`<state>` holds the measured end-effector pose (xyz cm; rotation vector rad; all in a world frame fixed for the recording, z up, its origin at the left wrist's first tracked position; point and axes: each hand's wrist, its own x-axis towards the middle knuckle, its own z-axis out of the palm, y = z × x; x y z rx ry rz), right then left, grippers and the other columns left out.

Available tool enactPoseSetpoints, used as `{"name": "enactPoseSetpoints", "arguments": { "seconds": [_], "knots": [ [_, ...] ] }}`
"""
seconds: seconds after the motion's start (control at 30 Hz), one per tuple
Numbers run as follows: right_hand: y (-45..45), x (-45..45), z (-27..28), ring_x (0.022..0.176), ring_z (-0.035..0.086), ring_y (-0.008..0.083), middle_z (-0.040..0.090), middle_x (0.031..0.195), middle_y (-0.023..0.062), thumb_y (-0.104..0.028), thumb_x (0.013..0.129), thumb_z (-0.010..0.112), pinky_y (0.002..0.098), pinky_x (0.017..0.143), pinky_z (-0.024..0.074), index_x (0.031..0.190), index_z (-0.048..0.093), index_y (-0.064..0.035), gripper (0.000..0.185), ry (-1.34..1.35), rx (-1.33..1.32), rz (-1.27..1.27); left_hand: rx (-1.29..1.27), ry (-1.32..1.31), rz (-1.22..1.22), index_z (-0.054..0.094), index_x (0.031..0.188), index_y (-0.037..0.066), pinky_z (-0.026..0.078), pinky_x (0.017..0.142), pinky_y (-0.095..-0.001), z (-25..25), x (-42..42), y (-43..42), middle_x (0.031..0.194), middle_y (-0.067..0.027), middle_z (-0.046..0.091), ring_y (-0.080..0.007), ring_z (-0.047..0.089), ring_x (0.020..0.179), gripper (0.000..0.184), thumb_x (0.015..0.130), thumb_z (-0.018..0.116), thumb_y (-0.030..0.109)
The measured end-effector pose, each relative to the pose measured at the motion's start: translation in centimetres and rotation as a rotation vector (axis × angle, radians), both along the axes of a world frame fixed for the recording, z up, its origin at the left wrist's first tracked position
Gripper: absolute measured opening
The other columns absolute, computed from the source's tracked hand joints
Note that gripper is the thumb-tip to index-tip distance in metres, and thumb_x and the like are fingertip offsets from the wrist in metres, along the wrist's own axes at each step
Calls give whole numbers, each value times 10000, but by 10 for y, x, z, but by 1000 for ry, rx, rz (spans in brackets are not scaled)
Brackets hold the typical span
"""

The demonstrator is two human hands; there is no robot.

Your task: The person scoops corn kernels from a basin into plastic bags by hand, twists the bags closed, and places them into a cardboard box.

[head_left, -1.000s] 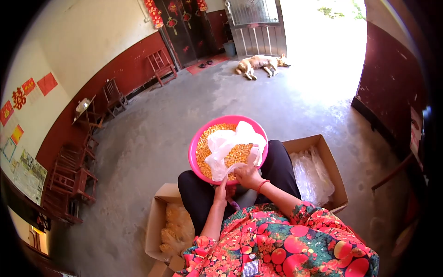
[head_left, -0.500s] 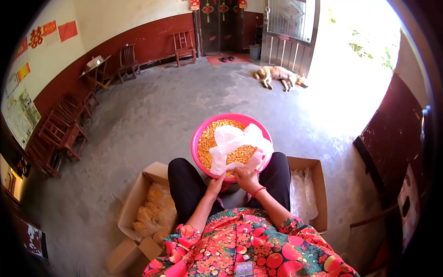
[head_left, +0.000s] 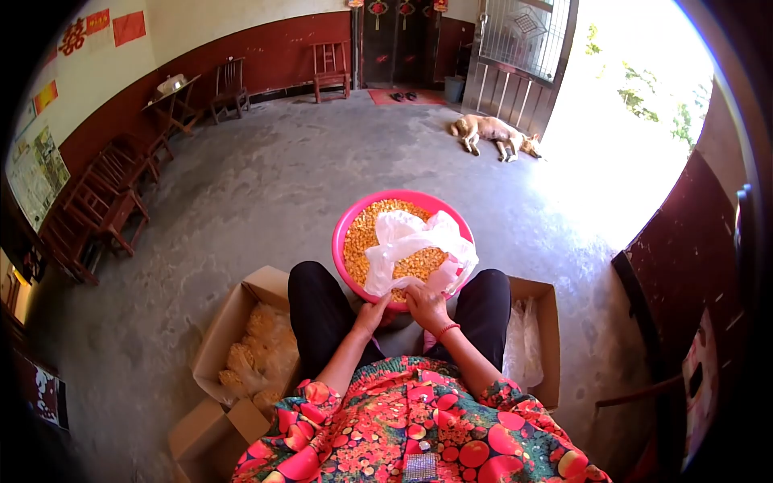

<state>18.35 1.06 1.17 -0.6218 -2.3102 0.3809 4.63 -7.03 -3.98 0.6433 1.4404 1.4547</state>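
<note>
A pink basin (head_left: 345, 274) full of orange-yellow kernels (head_left: 362, 233) rests in front of my knees. Over the kernels lies a crumpled white plastic bag (head_left: 394, 248), its near edge reaching the basin's near rim. My left hand (head_left: 371, 312) pinches that edge at the rim, fingers partly hidden. Close beside it on the right, my right hand (head_left: 427, 306), with a red bracelet on the wrist, has its fingers closed on the same edge.
An open carton (head_left: 217, 342) with bagged yellow pieces stands left of my legs, another carton (head_left: 550, 346) with clear bags on the right. A dog (head_left: 495, 135) lies near the open door (head_left: 515, 64). Wooden chairs (head_left: 328, 72) line the wall.
The view has swung round, so the room and both cartons sit differently in the picture. Both hands stay at the bag's near edge; the left now lies slightly farther from the right.
</note>
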Motion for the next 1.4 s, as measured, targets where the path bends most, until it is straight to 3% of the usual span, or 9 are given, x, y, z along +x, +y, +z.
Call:
{"name": "enactPoseSetpoints", "arguments": {
  "seconds": [1.4],
  "knots": [
    [1, 0, -1, 671, 556, 297, 542, 669, 120, -104, 756, 512, 408, 585, 441, 702, 516, -62, 69, 20, 7, -8, -46, 47, -35, 634, 738, 44, 436, 457, -226, 11, 1, -5, 584, -45, 589, -131, 555, 483, 506, 775, 536, 539]
  ]
}}
